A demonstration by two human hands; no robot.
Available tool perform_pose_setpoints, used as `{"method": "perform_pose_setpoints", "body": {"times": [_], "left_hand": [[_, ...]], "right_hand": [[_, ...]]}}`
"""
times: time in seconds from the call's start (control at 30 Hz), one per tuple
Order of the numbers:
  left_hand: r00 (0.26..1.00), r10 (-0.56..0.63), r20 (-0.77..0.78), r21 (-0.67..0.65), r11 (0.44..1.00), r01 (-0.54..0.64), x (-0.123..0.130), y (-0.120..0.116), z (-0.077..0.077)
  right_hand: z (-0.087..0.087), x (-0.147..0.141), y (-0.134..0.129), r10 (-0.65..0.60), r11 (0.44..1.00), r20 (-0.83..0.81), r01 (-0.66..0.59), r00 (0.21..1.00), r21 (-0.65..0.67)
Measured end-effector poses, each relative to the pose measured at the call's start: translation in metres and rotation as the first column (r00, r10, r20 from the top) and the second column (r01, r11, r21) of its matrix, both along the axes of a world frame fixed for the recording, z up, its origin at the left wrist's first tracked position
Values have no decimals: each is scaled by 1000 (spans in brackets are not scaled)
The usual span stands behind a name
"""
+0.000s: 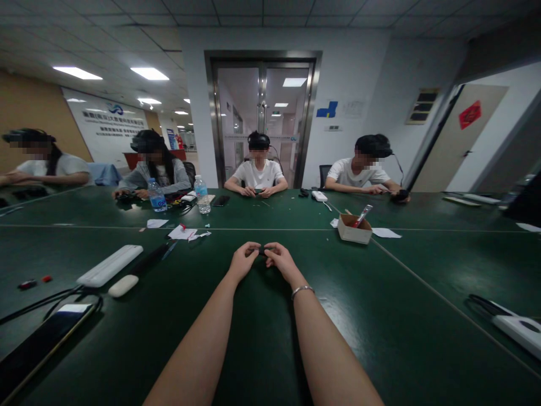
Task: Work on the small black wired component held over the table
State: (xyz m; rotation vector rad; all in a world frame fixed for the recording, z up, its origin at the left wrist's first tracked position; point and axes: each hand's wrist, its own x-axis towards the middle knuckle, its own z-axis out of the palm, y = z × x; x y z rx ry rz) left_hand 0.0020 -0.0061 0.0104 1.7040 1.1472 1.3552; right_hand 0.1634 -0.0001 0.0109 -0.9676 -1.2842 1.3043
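Note:
Both my arms reach forward over the dark green table [270, 316]. A small black object [262, 250] sits between my fingertips; it is too small to tell its kind. My left hand [244, 260] pinches it from the left side, thumb and fingers curled. From the right, my right hand [282, 261] grips the same object, with a silver bracelet [302, 291] round that wrist. My fingers cover much of the object.
Left of my arms are a white power bank [110, 266], a white oval case [123, 286] and a phone [44, 344] beside black cables. Ahead stand water bottles [203, 195] and a small cardboard box [354, 230]. A white device [518, 332] lies right. Several people sit across.

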Motion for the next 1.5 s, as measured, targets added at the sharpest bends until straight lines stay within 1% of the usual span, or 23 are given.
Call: {"method": "perform_pose_setpoints", "body": {"times": [0.07,0.17,0.23,0.33,0.47,0.63,0.8,0.87,0.97,1.03,1.17,1.37,1.5], "left_hand": [[1000,22,-18,-14,1000,-22,1,2,-2],[997,53,-60,-97,994,-59,1,4,-5],[997,56,-54,-122,991,-62,1,4,-5],[999,32,-11,-75,997,-33,1,3,-4],[1000,13,-23,-27,1000,-14,1,1,-3],[998,32,-57,-60,998,-35,0,-1,0],[979,88,-185,-106,988,-109,-1,-2,0],[983,89,-159,-102,989,-106,-1,-2,0],[998,55,-35,-67,996,-58,-1,-2,1],[1000,30,4,-51,998,-30,-2,-2,2],[1000,22,6,-41,999,-21,-2,-2,4],[1000,17,0,-92,996,-17,0,-1,1],[999,24,21,-67,997,-23,-1,-1,1]], "right_hand": [[1,0,0,-4,1000,3,4,1000,2],[2,0,0,7,1000,5,-7,1000,-5],[2,0,0,2,1000,-1,-2,1000,-10],[1,0,0,-2,1000,-22,1,1000,-15],[1,0,-1,-1,1000,-35,1,999,-19],[3,1,-3,8,1000,-32,-9,999,-28],[2,1,-2,15,999,-34,-17,999,-33],[0,1,-1,7,999,-38,-8,999,-31],[-1,1,1,-9,999,-51,8,999,-32],[-2,0,2,-7,999,-55,5,998,-37],[-2,1,3,0,999,-52,-2,999,-42],[-2,1,3,-6,999,-42,4,999,-44],[-1,1,2,-7,999,-48,4,999,-50]]}}
